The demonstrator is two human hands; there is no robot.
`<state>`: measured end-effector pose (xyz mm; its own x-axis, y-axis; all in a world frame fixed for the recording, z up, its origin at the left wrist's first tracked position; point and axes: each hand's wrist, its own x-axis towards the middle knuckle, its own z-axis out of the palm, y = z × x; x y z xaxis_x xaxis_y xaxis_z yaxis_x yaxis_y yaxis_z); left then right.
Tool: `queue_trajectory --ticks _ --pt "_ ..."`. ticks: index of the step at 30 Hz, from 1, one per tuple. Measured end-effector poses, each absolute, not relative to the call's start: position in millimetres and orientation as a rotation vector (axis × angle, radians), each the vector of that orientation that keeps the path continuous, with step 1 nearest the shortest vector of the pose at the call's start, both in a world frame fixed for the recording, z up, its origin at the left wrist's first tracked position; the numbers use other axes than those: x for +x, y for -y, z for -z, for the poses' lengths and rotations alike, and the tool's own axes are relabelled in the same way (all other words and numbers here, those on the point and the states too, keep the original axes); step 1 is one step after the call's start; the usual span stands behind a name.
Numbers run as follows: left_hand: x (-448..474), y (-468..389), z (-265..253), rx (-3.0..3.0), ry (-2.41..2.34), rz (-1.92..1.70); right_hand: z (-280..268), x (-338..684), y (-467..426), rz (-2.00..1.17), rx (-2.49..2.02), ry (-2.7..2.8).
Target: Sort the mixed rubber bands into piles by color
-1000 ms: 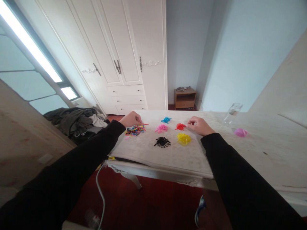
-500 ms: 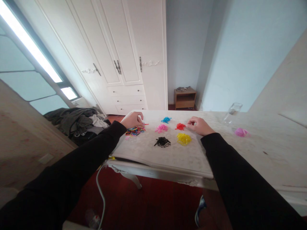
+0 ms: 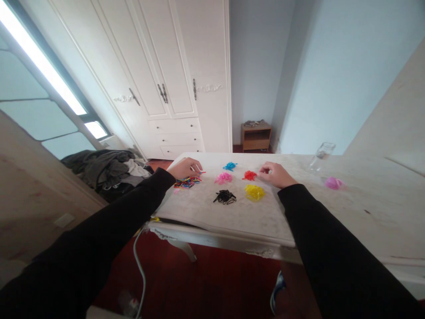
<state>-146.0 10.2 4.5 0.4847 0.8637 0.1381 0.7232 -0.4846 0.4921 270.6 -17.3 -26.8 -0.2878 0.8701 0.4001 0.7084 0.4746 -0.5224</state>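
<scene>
1. Two bare hands work over a pale table, where small bands lie sorted by colour.
2. The left hand hangs over the far left part, its fingers bent down and close together beside a small red band; I cannot tell whether they pinch it.
3. Just nearer than that hand lies a mixed pile of many colours.
4. The right hand has its fingers curled in narrowly at the right edge of the red pile; whether they hold anything, I cannot tell.
5. Between the hands sit the blue pile, farthest, and the pink pile; nearer are the black pile and, to its right, the yellow pile.
6. Far right stands a clear glass vessel, near a pink-purple bundle.
</scene>
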Motion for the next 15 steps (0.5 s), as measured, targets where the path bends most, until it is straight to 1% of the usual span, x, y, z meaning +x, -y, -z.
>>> queue_trajectory --ticks 6,15 --pt "-144.4 -8.8 -5.8 2.459 -1.314 -0.468 27.0 270.2 17.0 -0.317 -1.296 2.071" --pt "-145.0 -8.3 -8.8 2.504 -1.289 -0.476 27.6 271.2 16.4 -0.314 -1.283 2.082"
